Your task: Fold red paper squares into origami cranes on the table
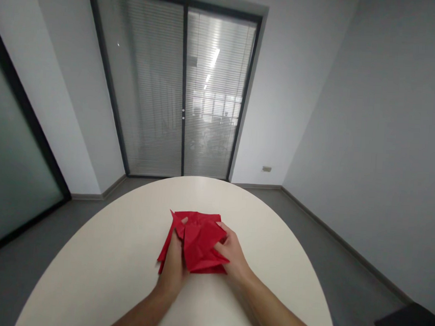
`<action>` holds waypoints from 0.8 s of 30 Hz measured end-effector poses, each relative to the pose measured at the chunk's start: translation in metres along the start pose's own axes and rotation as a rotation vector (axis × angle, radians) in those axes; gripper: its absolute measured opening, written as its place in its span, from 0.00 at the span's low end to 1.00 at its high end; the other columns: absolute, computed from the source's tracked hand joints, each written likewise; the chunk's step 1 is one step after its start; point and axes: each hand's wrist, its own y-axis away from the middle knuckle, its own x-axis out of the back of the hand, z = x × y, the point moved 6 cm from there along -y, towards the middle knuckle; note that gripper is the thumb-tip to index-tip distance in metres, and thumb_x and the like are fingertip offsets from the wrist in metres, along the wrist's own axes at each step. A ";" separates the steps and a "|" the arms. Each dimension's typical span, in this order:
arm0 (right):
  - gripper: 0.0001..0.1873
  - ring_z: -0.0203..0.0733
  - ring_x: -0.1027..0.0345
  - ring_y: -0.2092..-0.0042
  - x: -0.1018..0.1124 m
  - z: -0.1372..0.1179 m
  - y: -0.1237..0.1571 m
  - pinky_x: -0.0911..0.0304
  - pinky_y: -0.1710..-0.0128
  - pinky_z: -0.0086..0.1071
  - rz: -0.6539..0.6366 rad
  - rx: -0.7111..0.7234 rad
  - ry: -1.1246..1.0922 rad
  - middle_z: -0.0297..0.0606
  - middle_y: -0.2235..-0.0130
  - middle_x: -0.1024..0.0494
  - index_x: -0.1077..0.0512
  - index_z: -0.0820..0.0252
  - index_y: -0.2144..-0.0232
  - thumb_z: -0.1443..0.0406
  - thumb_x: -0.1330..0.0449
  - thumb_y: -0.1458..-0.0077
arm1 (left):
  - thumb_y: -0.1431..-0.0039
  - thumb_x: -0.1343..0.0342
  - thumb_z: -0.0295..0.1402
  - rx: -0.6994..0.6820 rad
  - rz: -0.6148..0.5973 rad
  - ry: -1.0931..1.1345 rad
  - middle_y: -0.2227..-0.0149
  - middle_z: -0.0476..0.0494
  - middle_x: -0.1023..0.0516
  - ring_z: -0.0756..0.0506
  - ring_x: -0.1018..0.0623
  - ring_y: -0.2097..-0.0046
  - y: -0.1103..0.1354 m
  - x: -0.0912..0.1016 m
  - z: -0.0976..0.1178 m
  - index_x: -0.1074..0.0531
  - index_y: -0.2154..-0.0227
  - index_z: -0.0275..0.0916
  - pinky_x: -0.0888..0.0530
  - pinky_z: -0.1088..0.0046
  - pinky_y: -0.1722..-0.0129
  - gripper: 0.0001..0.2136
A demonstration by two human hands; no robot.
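Note:
A crumpled sheet of red paper [198, 238] lies on the round white table [116, 255], partly folded over itself. My left hand [173, 268] grips its left side, with the thumb pressed on top of the paper. On the right side, my right hand [233, 256] pinches a folded flap, fingers curled round the edge. Both hands rest low on the tabletop, close together, with the paper between them.
The table's far rim curves toward a glass sliding door with blinds [181, 92]. Grey floor surrounds the table. A dark object [410, 325] sits at the lower right corner. A frosted glass wall [7, 170] stands at the left.

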 end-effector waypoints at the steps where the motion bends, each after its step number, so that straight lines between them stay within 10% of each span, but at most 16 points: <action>1: 0.12 0.41 0.27 0.66 -0.005 0.002 0.002 0.32 0.62 0.33 -0.025 -0.017 -0.029 0.35 0.67 0.21 0.27 0.58 0.67 0.59 0.31 0.52 | 0.55 0.33 0.36 -0.060 0.003 -0.061 0.57 0.44 0.18 0.37 0.23 0.47 0.000 0.004 0.002 0.25 0.62 0.44 0.25 0.65 0.48 0.15; 24: 0.15 0.51 0.24 0.59 -0.012 -0.005 0.011 0.29 0.56 0.43 0.082 -0.162 -0.139 0.42 0.60 0.17 0.23 0.58 0.62 0.57 0.32 0.51 | 0.54 0.39 0.26 -0.062 -0.047 -0.175 0.57 0.42 0.18 0.41 0.20 0.57 -0.002 0.012 -0.002 0.25 0.57 0.42 0.25 0.70 0.58 0.18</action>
